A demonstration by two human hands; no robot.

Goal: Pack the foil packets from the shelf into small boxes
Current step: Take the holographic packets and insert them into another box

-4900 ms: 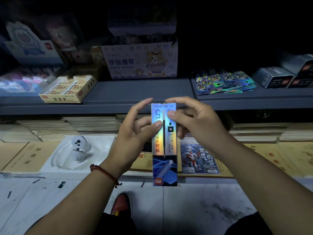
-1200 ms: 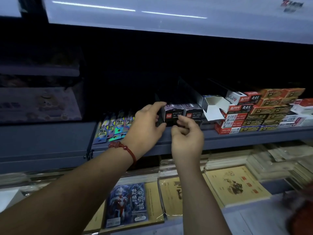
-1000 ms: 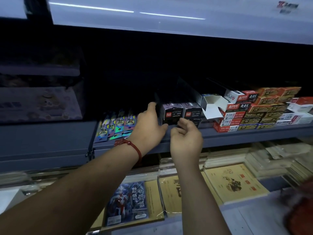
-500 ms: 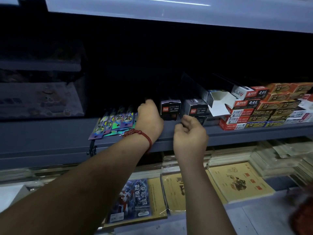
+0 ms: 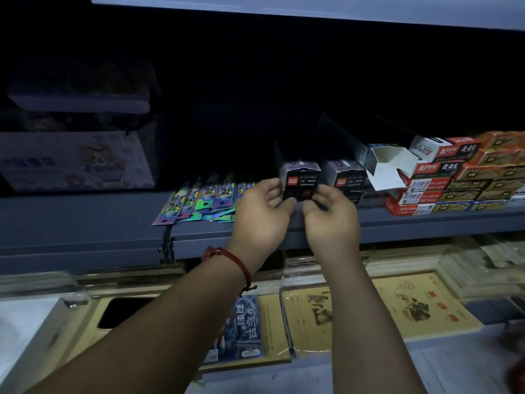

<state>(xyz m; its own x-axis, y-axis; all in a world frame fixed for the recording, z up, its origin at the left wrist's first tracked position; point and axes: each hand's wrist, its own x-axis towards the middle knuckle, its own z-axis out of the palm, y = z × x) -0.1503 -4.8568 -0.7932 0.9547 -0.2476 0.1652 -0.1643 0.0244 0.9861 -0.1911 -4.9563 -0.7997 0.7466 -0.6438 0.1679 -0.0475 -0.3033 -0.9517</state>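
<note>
Gripping box (image 5: 301, 180) between left hand (image 5: 261, 214) and right hand (image 5: 331, 220) at shelf (image 5: 85, 223) edge, likely to open it for packets (image 5: 204, 197) alongside.

a stationery shop — grey metal shelves (image 5: 85, 223) carry retail stock in multiples: stacked red and orange boxes (image 5: 454, 177), small dark boxes (image 5: 348, 177) with brand labels, foil packets (image 5: 204, 200) fanned at the edge — and below lie piles of wrapped exercise books (image 5: 420, 302), covers up.
</note>
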